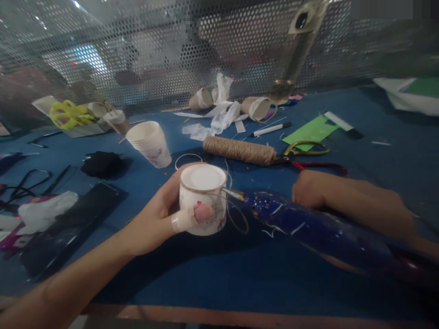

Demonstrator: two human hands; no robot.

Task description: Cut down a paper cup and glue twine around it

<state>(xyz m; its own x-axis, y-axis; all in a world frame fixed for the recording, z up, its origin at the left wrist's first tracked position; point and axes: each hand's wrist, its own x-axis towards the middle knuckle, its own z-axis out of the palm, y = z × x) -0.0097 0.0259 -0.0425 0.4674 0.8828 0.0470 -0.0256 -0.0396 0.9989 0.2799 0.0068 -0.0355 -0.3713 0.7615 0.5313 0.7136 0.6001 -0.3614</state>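
My left hand (181,205), its thumb wrapped in a pale bandage, is closed around a white paper cup (203,196) standing upside down. Thin brown twine (185,186) runs around the cup near its upturned base, and a loose loop trails to its right. In my right hand (346,196) is a dark blue glue gun (308,224). The metal nozzle touches or nearly touches the twine at the cup's right side. The glue gun's body hides part of my right hand's fingers.
A twine roll (240,151) lies behind the cup, beside pliers (308,157) with yellow and red handles. Stacked paper cups (151,144) stand to the left. Yellow scissors (70,114), a marker (270,130), green paper (312,131) and a black case (73,228) surround the workspace. Perforated metal (154,55) rises behind.
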